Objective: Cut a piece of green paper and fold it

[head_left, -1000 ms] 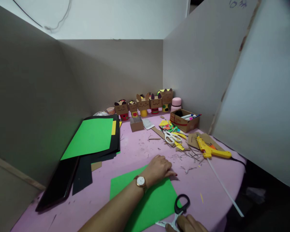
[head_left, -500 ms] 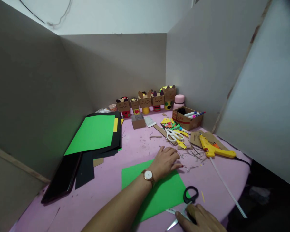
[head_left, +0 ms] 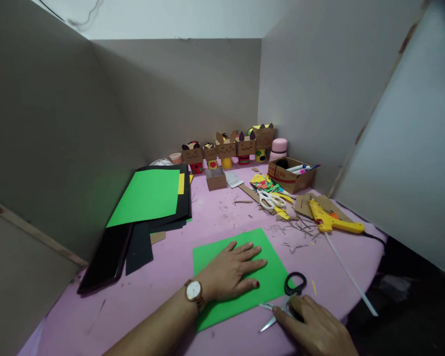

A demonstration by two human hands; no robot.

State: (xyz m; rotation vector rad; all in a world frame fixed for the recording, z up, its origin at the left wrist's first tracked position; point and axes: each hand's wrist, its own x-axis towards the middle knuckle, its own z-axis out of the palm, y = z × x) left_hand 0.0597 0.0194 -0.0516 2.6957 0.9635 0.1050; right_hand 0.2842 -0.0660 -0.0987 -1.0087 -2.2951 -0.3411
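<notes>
My left hand (head_left: pixel 234 271), with a watch (head_left: pixel 194 290) on its wrist, lies flat on a folded-looking green sheet (head_left: pixel 215 316), fingers spread. At the sheet's near right corner, my right hand (head_left: pixel 315 324) is closed on a pair of black-handled scissors (head_left: pixel 295 284). One finger loop stands clear of the hand, while the other is mostly hidden by the fingers. The blades are apart and point toward the near left, just off the sheet's edge.
At left a green sheet (head_left: pixel 146 195) tops black sheets beside a dark flat device (head_left: pixel 106 259). Cardboard-headed figures (head_left: pixel 226 148) line the back. To the right are white scissors (head_left: pixel 270 199), paper scraps (head_left: pixel 266 183), a pen box (head_left: pixel 291 176) and a yellow glue gun (head_left: pixel 333 222).
My left hand has moved left and down from the sheet's far right edge to its middle, fingers spreading flat. The right hand stays at the scissors. The view has shifted slightly.
</notes>
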